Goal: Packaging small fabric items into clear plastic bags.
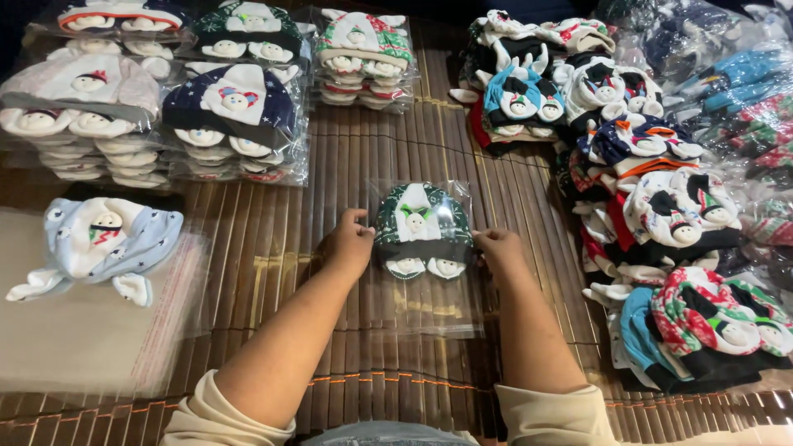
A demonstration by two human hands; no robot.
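Two hands on one bagged item, head view: your left hand (pixel 351 244) pinches left edge of clear bag (pixel 425 256), right hand (pixel 498 250) grips right edge. Green knit hat (pixel 421 221) inside, mid bamboo mat (pixel 273 239). Keep bag flat, hat centred, edges aligned. Bagged stacks (pixel 235 116) far-left corner, loose hats (pixel 661 206) along right edge.

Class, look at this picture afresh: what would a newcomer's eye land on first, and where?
At centre, the left hand and right hand flank a green snowman hat in a clear bag. Bagged hat stacks stand upper left; loose hats heap on the right.
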